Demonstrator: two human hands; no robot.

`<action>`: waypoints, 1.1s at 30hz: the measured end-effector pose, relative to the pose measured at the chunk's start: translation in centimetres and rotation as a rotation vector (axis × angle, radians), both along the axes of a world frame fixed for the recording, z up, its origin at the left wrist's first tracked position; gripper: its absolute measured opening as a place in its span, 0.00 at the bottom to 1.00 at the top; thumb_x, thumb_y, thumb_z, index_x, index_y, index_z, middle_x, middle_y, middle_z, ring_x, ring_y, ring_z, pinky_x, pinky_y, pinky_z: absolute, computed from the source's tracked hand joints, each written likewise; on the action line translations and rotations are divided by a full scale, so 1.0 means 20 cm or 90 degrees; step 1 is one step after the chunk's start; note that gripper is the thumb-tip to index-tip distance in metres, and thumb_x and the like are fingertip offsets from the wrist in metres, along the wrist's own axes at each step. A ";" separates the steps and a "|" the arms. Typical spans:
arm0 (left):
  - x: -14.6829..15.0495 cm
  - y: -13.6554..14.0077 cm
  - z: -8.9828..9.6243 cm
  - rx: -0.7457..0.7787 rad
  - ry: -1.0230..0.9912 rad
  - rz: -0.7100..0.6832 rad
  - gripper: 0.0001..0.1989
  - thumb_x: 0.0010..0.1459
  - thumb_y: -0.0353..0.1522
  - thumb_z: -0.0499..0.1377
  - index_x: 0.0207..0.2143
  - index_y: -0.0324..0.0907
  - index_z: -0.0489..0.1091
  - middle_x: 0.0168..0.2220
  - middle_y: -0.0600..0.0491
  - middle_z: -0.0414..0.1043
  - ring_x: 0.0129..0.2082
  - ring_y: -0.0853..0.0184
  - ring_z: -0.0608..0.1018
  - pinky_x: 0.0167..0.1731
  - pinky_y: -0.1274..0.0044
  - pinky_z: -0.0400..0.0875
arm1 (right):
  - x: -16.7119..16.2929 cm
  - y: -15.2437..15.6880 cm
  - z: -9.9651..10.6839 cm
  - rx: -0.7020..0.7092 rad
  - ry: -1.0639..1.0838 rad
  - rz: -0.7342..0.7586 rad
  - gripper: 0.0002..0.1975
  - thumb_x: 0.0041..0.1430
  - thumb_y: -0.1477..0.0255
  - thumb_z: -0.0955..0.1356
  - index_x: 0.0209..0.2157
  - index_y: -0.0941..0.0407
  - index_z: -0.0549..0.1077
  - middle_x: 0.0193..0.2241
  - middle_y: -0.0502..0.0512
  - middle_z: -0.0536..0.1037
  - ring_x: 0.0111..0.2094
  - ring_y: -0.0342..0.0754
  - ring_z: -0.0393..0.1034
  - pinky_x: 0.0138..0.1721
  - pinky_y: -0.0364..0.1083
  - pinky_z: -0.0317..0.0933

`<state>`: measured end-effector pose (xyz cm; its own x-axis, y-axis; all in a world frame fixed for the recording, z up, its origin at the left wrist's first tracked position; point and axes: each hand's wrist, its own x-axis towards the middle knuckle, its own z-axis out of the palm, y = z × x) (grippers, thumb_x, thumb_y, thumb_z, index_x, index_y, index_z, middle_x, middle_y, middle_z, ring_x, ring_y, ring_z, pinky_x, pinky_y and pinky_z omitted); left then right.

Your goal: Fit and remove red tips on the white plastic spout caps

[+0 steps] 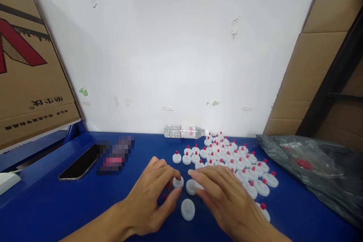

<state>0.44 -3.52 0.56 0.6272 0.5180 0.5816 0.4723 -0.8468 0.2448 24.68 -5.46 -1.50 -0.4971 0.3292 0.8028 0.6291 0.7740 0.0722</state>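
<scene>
My left hand (154,196) pinches a small white disc-shaped plastic cap (178,183) between thumb and forefinger. A small red piece (164,196) shows beneath that hand, mostly hidden by it. My right hand (227,196) hovers with thumb and forefinger apart around a second white cap (191,187), partly covered by the fingers; contact is unclear. Nearer to me, between the hands, another white cap (188,210) lies flat with a ring-shaped face upward. Beyond and right of my right hand stand many white caps with red tips (242,176), grouped closely on the blue table (141,151).
A clear plastic bottle (185,132) lies along the white wall. To the left are a phone (78,163), a blurred-out item (115,157) and a large cardboard box (36,64). At right, a dark plastic bag (314,174) lies by cardboard (306,68).
</scene>
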 end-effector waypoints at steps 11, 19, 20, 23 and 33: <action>0.05 -0.06 0.00 -0.028 0.082 -0.046 0.07 0.68 0.25 0.48 0.38 0.44 0.62 0.34 0.53 0.69 0.33 0.64 0.70 0.42 0.69 0.65 | -0.07 -0.02 0.02 -0.018 -0.053 0.095 0.20 0.70 0.80 0.63 0.62 0.59 0.61 0.43 0.53 0.82 0.41 0.48 0.75 0.44 0.49 0.66; 0.04 -0.06 -0.02 -0.027 0.060 -0.080 0.14 0.74 0.29 0.42 0.35 0.44 0.62 0.30 0.55 0.70 0.30 0.65 0.69 0.38 0.70 0.65 | -0.08 -0.02 0.05 -0.023 -0.060 0.116 0.12 0.74 0.74 0.61 0.57 0.57 0.66 0.41 0.50 0.83 0.39 0.44 0.76 0.47 0.47 0.64; 0.03 -0.06 -0.03 -0.038 0.039 -0.085 0.15 0.75 0.31 0.41 0.36 0.45 0.62 0.30 0.55 0.70 0.30 0.64 0.69 0.41 0.70 0.66 | -0.08 -0.02 0.06 -0.011 -0.054 0.117 0.11 0.75 0.74 0.61 0.55 0.57 0.66 0.40 0.50 0.83 0.38 0.43 0.76 0.47 0.47 0.64; 0.02 -0.07 -0.05 -0.086 -0.035 -0.062 0.17 0.76 0.39 0.39 0.42 0.46 0.65 0.34 0.53 0.73 0.35 0.62 0.72 0.47 0.70 0.67 | -0.11 -0.03 0.07 0.037 -0.033 0.109 0.10 0.75 0.74 0.61 0.52 0.57 0.70 0.38 0.48 0.83 0.36 0.42 0.76 0.50 0.46 0.61; 0.01 -0.01 0.04 -0.416 -0.231 0.057 0.24 0.75 0.43 0.41 0.24 0.45 0.48 0.24 0.59 0.48 0.25 0.68 0.56 0.27 0.74 0.55 | 0.03 0.02 0.11 0.044 -0.025 0.028 0.13 0.74 0.77 0.60 0.48 0.53 0.75 0.41 0.47 0.83 0.43 0.46 0.75 0.54 0.49 0.56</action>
